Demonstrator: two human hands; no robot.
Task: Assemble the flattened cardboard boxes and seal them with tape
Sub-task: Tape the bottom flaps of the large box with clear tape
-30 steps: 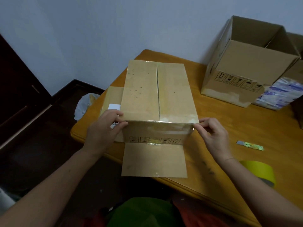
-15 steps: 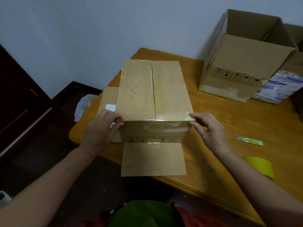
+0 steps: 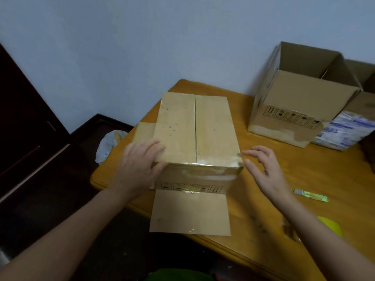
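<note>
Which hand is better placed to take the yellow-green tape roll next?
Right. The right hand is free beside the closed brown cardboard box, nearer the yellow-green tape roll; the left hand rests on the box.

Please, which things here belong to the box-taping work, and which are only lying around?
Job: closed box under left hand, yellow tape roll, open box.
Lying about: printed plastic package, white bag, shiny strip.
</note>
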